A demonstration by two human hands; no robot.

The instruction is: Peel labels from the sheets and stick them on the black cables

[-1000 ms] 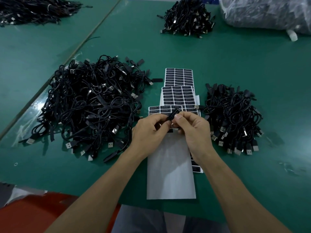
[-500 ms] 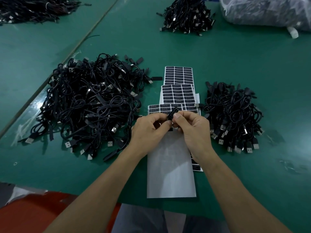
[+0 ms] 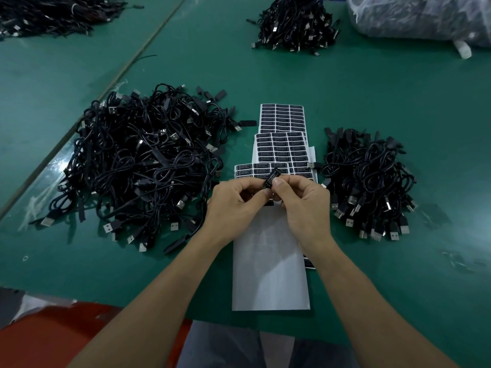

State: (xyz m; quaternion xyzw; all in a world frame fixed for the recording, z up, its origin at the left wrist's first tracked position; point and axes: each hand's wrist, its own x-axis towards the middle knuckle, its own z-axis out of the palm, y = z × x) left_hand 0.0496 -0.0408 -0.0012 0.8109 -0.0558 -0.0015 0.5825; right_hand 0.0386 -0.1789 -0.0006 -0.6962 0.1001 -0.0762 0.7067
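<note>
Above the label sheets [image 3: 281, 144], left hand [image 3: 235, 201] and right hand [image 3: 303, 205] pinch one black controller piece [image 3: 271, 177].

Hardly anything moves. The left hand [image 3: 233, 201] and right hand [image 3: 305, 205], pinching the small black cable piece [image 3: 271, 177] between them, only nudge their thumbs [image 3: 278, 183] slightly closer together on it.

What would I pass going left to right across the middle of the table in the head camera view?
First the large cable pile, left hand, labelled black piece pinched between both hands, right hand, smaller cable pile.
</note>
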